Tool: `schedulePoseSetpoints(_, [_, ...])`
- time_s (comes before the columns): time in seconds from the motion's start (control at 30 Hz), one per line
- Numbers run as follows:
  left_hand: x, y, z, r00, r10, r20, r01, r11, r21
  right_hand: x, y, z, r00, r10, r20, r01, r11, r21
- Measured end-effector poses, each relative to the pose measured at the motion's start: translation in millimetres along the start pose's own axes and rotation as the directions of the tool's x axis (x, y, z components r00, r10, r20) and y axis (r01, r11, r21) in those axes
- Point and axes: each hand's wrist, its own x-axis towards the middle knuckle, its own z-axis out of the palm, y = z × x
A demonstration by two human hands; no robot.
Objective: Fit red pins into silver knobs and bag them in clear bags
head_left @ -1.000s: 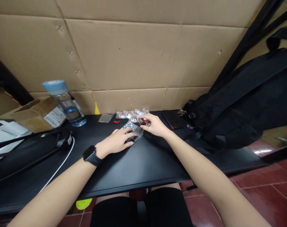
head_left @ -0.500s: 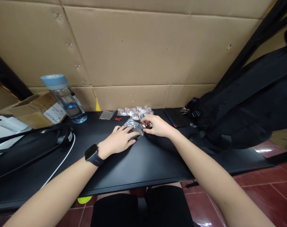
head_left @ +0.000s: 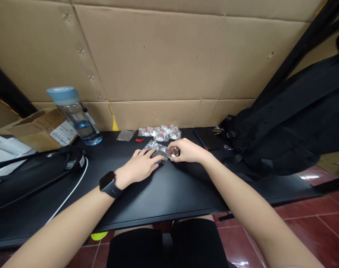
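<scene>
My left hand (head_left: 140,166), with a black watch (head_left: 108,184) on its wrist, lies flat on a clear plastic bag (head_left: 157,149) on the black table (head_left: 169,193), fingers stretched out and pressing the bag down. My right hand (head_left: 186,150) is pinched on a small round clear part with a red piece (head_left: 173,152) at the bag's right edge. Behind both hands lies a row of several small clear bags with red parts (head_left: 160,132). A loose red piece (head_left: 139,140) and an empty clear bag (head_left: 125,135) lie to the left of that row.
A water bottle with a blue lid (head_left: 73,115) and an open cardboard box (head_left: 37,129) stand at the back left. Black straps and a white cable (head_left: 70,193) lie at the left. A large black bag (head_left: 292,123) fills the right. A dark notebook (head_left: 207,138) lies beside it. Cardboard lines the wall.
My right hand has drawn the small round part down and nearer to me, from beside the row of bags to the bag's right edge. My left hand stays pressed on the bag.
</scene>
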Motion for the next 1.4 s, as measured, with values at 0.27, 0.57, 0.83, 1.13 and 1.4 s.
schedulePoseSetpoints(0.27, [2, -4, -0.3, 0.997, -0.005, 0.072, 0.006, 1.000, -0.018, 2, 4, 4, 1.000, 0.028, 0.007, -0.028, 0.999, -0.037])
schedulePoseSetpoints(0.57, [0, -7, -1.6, 0.994, 0.031, 0.109, -0.022, 0.996, -0.086, 6, -1, 11, 0.998, -0.053, -0.021, 0.052, 0.998, -0.048])
schedulePoseSetpoints(0.83, [2, -8, -6.9, 0.987, 0.082, 0.137, -0.063, 0.989, -0.135, 1, 4, -5, 0.979, -0.171, 0.109, 0.163, 0.983, 0.079])
schedulePoseSetpoints(1.13, [2, -14, -8.3, 0.980, 0.125, 0.155, -0.091, 0.973, -0.214, 6, 14, 4, 0.976, -0.216, 0.040, 0.208, 0.967, 0.148])
schedulePoseSetpoints(1.4, [4, -13, -12.3, 0.970, 0.102, 0.220, -0.056, 0.977, -0.206, 15, 15, 20, 0.965, -0.245, -0.093, 0.252, 0.965, 0.078])
